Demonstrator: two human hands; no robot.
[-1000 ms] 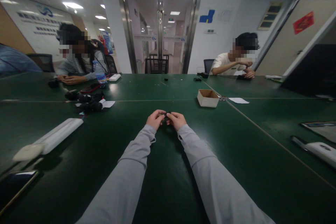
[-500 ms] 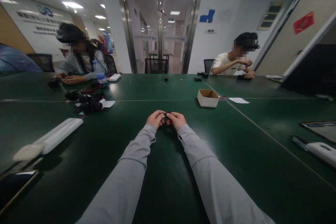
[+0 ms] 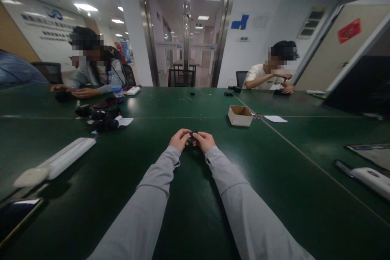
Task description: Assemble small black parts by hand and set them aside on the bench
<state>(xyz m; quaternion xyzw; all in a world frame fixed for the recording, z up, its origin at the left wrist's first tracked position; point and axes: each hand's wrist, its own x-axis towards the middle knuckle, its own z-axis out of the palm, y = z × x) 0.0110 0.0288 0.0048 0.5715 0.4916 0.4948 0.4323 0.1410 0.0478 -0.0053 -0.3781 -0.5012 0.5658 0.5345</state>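
My left hand (image 3: pixel 180 139) and my right hand (image 3: pixel 204 141) meet over the middle of the green table (image 3: pixel 195 203). Between their fingertips is a small black object (image 3: pixel 191 135) with a shiny spot; most of it is covered by the fingers, and its kind cannot be made out. Both hands are closed, thumbs pressed against it from either side. To the right and farther off stands an open cardboard box (image 3: pixel 240 123), its inside bottom hidden from this angle.
At left lie a black bundle of gear (image 3: pixel 105 118), a long white device (image 3: pixel 71 156) and a phone (image 3: pixel 18 215). A water bottle (image 3: pixel 115 85) stands farther back. White paper (image 3: pixel 276 118) lies beyond the box. Two people sit across the table, and another white device (image 3: pixel 373 180) lies far right.
Both hands stay at nearly the same spot, with the black object turned slightly between the fingers. The person at left has moved one hand outward. The view has shifted a little.
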